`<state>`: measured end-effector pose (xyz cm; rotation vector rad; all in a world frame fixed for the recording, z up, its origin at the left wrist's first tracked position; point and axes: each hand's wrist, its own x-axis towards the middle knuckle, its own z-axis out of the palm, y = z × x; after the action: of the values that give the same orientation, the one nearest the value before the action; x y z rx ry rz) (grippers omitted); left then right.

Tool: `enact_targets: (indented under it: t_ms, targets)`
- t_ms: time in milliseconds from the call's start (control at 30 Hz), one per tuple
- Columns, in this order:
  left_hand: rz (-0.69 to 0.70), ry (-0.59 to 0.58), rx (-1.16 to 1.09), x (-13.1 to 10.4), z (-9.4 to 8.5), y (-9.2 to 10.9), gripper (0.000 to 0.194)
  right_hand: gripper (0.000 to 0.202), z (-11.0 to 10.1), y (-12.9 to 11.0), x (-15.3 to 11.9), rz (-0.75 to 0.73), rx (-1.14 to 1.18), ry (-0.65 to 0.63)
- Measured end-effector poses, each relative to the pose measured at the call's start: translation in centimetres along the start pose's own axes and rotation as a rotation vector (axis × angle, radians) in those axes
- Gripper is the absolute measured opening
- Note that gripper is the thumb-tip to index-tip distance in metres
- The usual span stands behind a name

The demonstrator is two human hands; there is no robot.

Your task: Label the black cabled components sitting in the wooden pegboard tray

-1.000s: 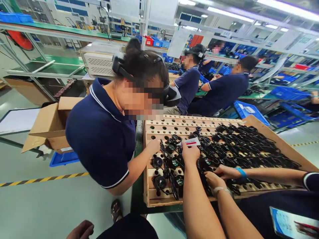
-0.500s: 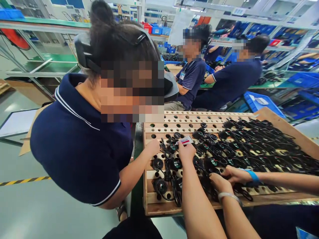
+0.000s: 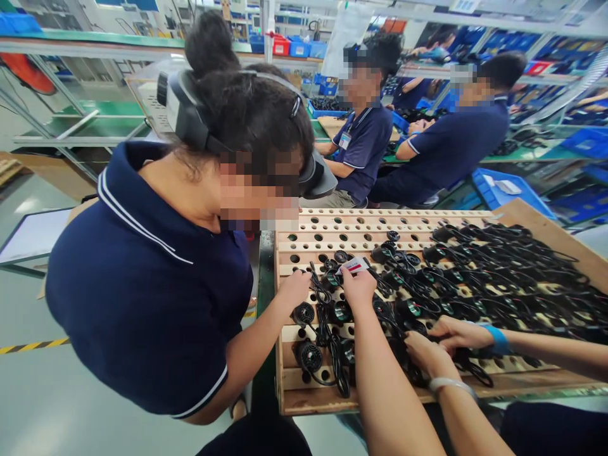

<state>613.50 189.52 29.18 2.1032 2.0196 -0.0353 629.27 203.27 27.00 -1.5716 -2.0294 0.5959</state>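
Observation:
My right hand (image 3: 360, 290), closed, pinches a small white squeeze tube (image 3: 355, 265) with a red stripe; its print is too small to read. The tube lies tilted, with its narrow end to the left above a black round unit (image 3: 331, 279) in the tray. Whether the tip touches it, I cannot tell. My left hand is not in view. Near my right hand, cord bundles (image 3: 321, 292) and more black round units, some with a grille face (image 3: 310, 356), fill the wooden tray (image 3: 313, 403).
A co-worker's hand (image 3: 294, 290) on the left is at a black cord. At right, a co-worker's two hands, one with a bracelet (image 3: 453, 384), one with a blue wristband (image 3: 497, 340), work among cords. Two more people (image 3: 368, 152) sit behind. A blue bin (image 3: 515, 190) stands behind the tray.
The view has shifted slightly, so the tray and nearby hands appear a little farther right. The left co-worker's head has moved right. My right hand keeps the tube at the same unit.

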Motion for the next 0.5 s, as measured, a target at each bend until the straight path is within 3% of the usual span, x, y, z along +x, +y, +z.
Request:
enact_targets:
  t_ms: [333, 500]
  targets:
    - [-0.117, -0.021, 0.008, 0.8, -0.6, 0.3, 0.031, 0.042, -0.2, -0.1, -0.1, -0.033, 0.025, 0.03]
    - [-0.104, -0.034, 0.017, 0.7, -1.3, 0.1, 0.027, 0.043, -0.2, 0.2, -0.1, 0.01, 0.063, 0.061]
